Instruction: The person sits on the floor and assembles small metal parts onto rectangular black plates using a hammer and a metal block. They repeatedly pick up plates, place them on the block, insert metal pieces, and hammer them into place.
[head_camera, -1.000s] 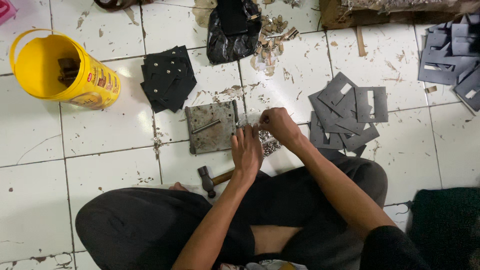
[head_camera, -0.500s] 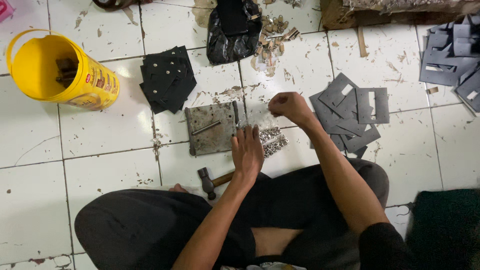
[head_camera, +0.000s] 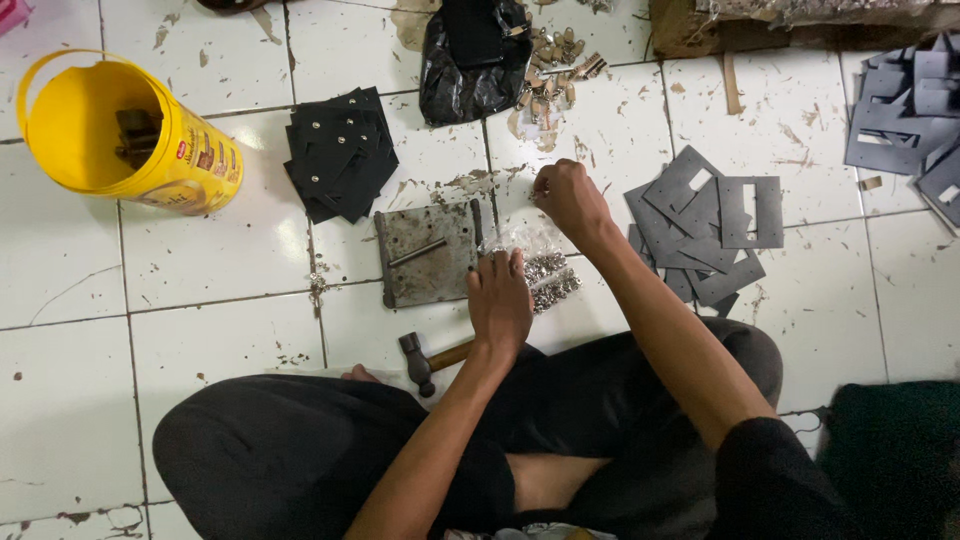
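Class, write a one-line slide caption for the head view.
Seated on a tiled floor, left hand over a bag of small metal fittings, right hand beside grey cut-out sheets.

A metal plate lies on the floor at the centre of the frame, with a rod on it. Just right of the plate sits a bag of small studs; the left hand rests against that bag, and the right hand is above it. A hammer lies below the plate. A stack of square pieces lies upper left of the plate, a bucket farther left. Flat cut-out pieces spread to the right, more at upper right. A bag sits at top centre.
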